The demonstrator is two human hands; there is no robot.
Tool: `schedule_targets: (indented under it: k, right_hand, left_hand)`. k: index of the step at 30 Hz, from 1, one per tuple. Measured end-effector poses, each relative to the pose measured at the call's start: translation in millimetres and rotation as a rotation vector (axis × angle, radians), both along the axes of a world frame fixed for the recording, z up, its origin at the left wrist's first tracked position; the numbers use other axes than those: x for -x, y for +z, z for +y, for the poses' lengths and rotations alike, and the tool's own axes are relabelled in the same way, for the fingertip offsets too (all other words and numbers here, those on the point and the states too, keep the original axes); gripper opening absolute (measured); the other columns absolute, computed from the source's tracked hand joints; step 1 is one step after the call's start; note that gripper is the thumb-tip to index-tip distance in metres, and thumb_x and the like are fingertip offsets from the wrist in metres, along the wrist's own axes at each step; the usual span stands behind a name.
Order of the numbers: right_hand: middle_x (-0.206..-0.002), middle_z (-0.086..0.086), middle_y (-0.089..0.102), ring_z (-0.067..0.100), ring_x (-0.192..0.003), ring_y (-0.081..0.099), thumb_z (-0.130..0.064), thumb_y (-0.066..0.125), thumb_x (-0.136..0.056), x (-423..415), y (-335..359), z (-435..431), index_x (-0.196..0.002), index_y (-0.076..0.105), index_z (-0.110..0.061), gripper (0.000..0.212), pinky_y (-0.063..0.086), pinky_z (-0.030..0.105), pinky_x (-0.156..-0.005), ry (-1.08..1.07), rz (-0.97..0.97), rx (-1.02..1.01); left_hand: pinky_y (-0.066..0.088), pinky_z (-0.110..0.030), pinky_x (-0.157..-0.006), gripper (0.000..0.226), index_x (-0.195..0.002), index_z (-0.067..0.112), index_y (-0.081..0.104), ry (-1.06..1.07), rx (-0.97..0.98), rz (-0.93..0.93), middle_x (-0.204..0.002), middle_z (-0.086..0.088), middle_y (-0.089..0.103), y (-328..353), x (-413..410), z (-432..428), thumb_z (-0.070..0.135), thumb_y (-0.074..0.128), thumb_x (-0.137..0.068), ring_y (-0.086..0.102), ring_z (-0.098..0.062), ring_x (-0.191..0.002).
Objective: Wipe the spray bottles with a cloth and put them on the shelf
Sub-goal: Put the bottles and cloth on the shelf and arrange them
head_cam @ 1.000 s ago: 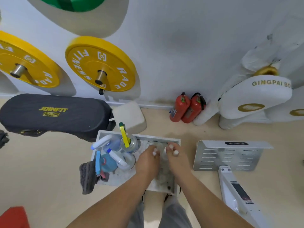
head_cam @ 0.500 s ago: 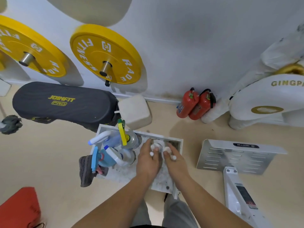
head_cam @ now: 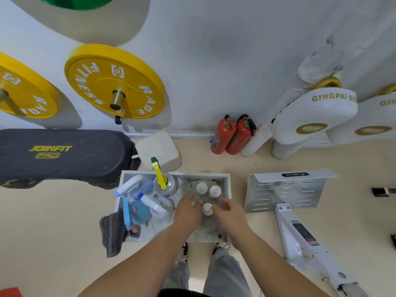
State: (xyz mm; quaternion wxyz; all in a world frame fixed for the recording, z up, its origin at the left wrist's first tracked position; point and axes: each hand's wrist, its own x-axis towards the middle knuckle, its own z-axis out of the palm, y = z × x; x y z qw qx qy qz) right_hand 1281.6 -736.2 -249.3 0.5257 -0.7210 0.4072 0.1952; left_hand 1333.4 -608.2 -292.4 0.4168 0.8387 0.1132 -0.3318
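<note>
Between the fingers of both hands, a small white bottle [head_cam: 207, 209] stands on the speckled shelf [head_cam: 227, 185], and two more white bottles [head_cam: 201, 188] are seen just beyond the fingertips, side by side and apart from the hands. Part of the task is judged done, since these three already sit on the shelf; whether they were wiped cannot be told. To the left of the left hand [head_cam: 188, 213], several spray bottles [head_cam: 147, 203] with blue, white and yellow triggers are crowded together, and a dark cloth [head_cam: 112, 231] is draped over the shelf's left edge, untouched. The left fingers are loosely spread, tips beside the near bottle; the right hand [head_cam: 230, 214] is curled loosely at its other side. Firm grip or mere contact cannot be told.
</note>
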Motion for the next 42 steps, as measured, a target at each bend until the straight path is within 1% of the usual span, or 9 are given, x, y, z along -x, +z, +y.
schedule_targets:
  k: [2,7,12,16,21,25,31,36,42]
  right_hand:
    - [-0.117,-0.002,0.065,0.017,-0.103,0.062,-0.029,0.067,-0.097,3.7,4.1,5.6,-0.121,0.063,-0.021,0.026,0.052,0.036,-0.091,-0.017,-0.001,0.007]
    - [-0.096,0.003,0.071,0.015,-0.087,0.064,-0.024,0.062,-0.097,-2.8,27.9,17.6,-0.097,0.071,-0.017,0.012,0.052,0.034,-0.077,0.012,-0.053,0.108]
    - [-0.071,-0.007,0.063,0.015,-0.07,0.058,-0.021,0.06,-0.094,-38.5,59.1,39.2,-0.074,0.064,-0.02,0.02,0.048,0.034,-0.07,0.103,-0.193,0.144]
    - [-0.076,-0.003,0.068,0.012,-0.068,0.06,-0.015,0.064,-0.096,-70.6,70.4,69.8,-0.095,0.074,-0.01,0.011,0.048,0.028,-0.066,0.155,-0.345,0.091]
    - [-0.101,0.005,0.065,0.018,-0.094,0.061,-0.026,0.068,-0.099,-109.7,77.0,106.9,-0.122,0.064,-0.003,0.033,0.044,0.021,-0.079,0.312,-0.291,0.09]
    - [-0.13,0.017,0.063,0.03,-0.121,0.059,-0.034,0.063,-0.102,-125.1,61.7,118.9,-0.137,0.057,-0.002,0.048,0.042,0.03,-0.092,0.529,-0.188,0.209]
    - [-0.116,0.005,0.07,0.025,-0.103,0.065,-0.024,0.059,-0.103,-130.6,43.8,119.5,-0.135,0.058,-0.024,0.032,0.048,0.032,-0.087,0.637,-0.145,0.21]
    - [-0.113,0.005,0.066,0.023,-0.095,0.059,-0.015,0.06,-0.101,-132.4,46.8,114.7,-0.138,0.053,-0.025,0.04,0.042,0.03,-0.083,0.782,-0.107,0.263]
    - [-0.112,0.011,0.07,0.026,-0.085,0.06,-0.017,0.048,-0.104,-128.1,43.8,119.3,-0.137,0.047,-0.022,0.034,0.047,0.035,-0.074,0.856,-0.115,0.398]
  left_hand:
    - [0.043,-0.019,-0.076,0.015,-0.117,0.014,0.06,0.012,0.029,0.029,-0.102,-0.001,0.062,9.4,0.4,2.3,0.017,0.052,-0.105,0.057,-0.016,-0.09]
    - [0.049,-0.037,-0.105,0.041,-0.143,0.019,0.055,0.021,0.059,-0.02,-0.138,-0.004,0.061,40.3,-1.2,14.6,0.018,0.053,-0.102,0.06,-0.025,-0.123]
    - [0.052,-0.028,-0.099,0.033,-0.134,0.016,0.061,0.091,0.188,-0.178,-0.125,-0.002,0.067,77.4,-20.4,33.1,0.015,0.055,-0.102,0.064,-0.017,-0.111]
    - [0.046,-0.004,-0.071,0.023,-0.121,0.011,0.068,0.178,0.315,-0.328,-0.105,0.0,0.069,106.3,-39.8,59.2,0.007,0.06,-0.1,0.064,-0.01,-0.091]
    - [0.057,-0.033,-0.091,0.018,-0.114,0.017,0.071,0.249,0.269,-0.435,-0.105,-0.002,0.074,128.6,-74.0,117.3,0.012,0.06,-0.101,0.07,-0.02,-0.099]
    - [0.046,-0.029,-0.084,0.024,-0.12,0.017,0.071,0.152,-0.078,-0.45,-0.11,0.002,0.072,107.0,-90.0,176.0,0.022,0.064,-0.098,0.066,-0.019,-0.101]
    - [0.047,-0.032,-0.068,0.02,-0.084,0.029,0.072,-0.15,-0.058,-0.249,-0.084,0.009,0.067,63.1,-82.2,200.4,0.013,0.062,-0.093,0.058,-0.021,-0.08]
    - [0.047,-0.033,-0.078,0.029,-0.121,0.027,0.071,-0.119,-0.106,-0.334,-0.108,0.003,0.072,53.5,-89.8,200.8,0.012,0.056,-0.101,0.061,-0.023,-0.096]
    - [0.043,-0.025,-0.086,0.045,-0.134,0.022,0.069,-0.287,-0.171,-0.298,-0.124,-0.002,0.07,52.4,-102.8,206.5,0.002,0.053,-0.097,0.064,-0.023,-0.111]
